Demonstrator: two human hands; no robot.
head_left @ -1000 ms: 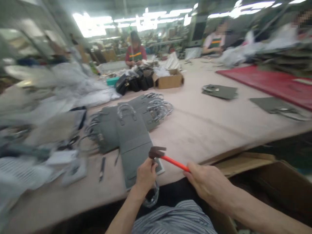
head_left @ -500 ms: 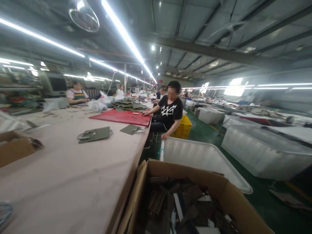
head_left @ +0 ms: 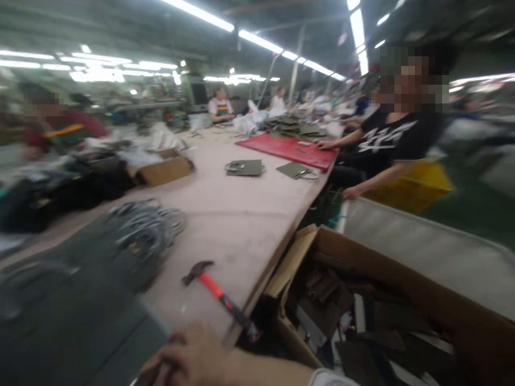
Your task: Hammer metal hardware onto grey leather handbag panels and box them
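My right hand (head_left: 195, 354) reaches in from the bottom edge, its forearm coming from the right. Its fingers are curled together beside the dark grey-green panels (head_left: 80, 321); blur and the frame edge hide what they close on. Just beyond the hand lies a claw hammer (head_left: 217, 292) with a red and black handle, its end jutting past the table edge. A bundle of grey cord-like loops (head_left: 145, 230) rests on the panels. My left hand is out of view.
An open cardboard box (head_left: 341, 244) of dark scraps stands right of the pale table (head_left: 225, 214). Behind it is a white bin (head_left: 418, 230), with a co-worker's hand (head_left: 353, 192) at its rim. A red board (head_left: 289, 150) and flat green pieces (head_left: 245, 168) lie farther up the table.
The view has swung left and down. My right hand, the hammer and the grey-green panels have come into sight, and the box of scraps sits farther right in the picture.
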